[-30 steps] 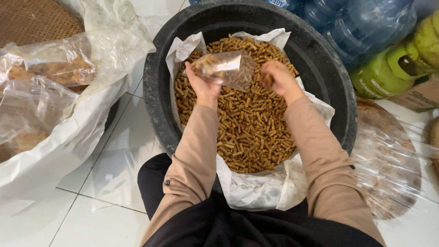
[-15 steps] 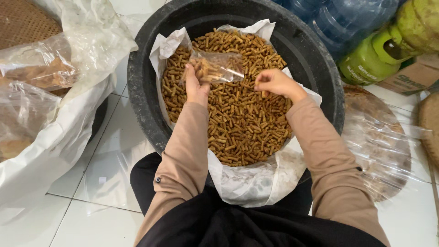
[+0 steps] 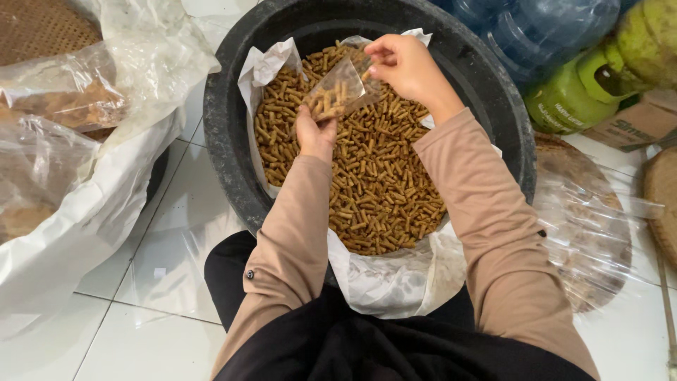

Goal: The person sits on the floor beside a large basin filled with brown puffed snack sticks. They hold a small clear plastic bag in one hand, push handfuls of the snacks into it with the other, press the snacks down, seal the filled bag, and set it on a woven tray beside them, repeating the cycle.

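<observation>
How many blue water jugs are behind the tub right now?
2, both at the top right behind the black tub: one large blue jug and a second barely showing at the frame's top edge. More may be out of frame.

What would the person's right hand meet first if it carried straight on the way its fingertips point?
Most likely the small clear bag held up by the left hand: the right hand points left at its open mouth, fingertips already at its edge.
</observation>
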